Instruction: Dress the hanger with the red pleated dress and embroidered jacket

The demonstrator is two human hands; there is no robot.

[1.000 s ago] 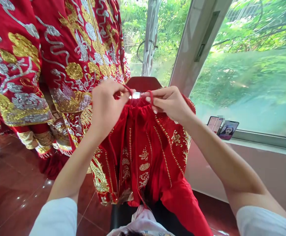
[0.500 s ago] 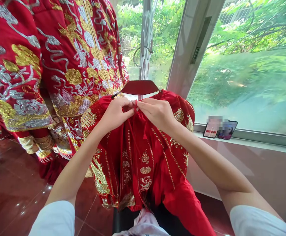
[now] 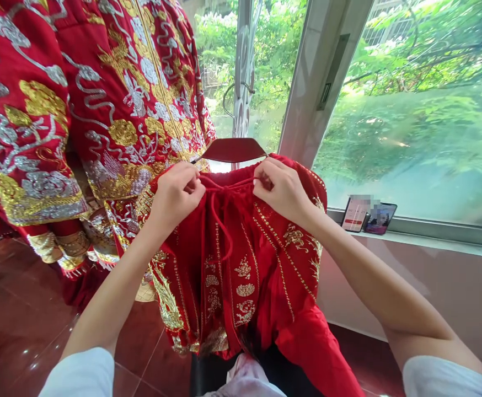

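Pinched, with curled left fingers [image 3: 192, 177] and curled right fingers [image 3: 263, 177], a thin red textile cord [image 3: 224, 189], stretched between them. Had just below them a gathered red cloth garment [image 3: 247, 237], gold-embroidered; just beyond them, a flat dark-red hanger [image 3: 235, 150]. Judged the cord light, soft, limp: best gripped close beside the gathers.

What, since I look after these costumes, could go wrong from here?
The red cord runs between the left hand and the right hand; pulled unevenly, it might bunch the red garment. A loose length hangs down the front and might catch on the gold decoration. Two phones stand propped on the windowsill; a bump might topple them.
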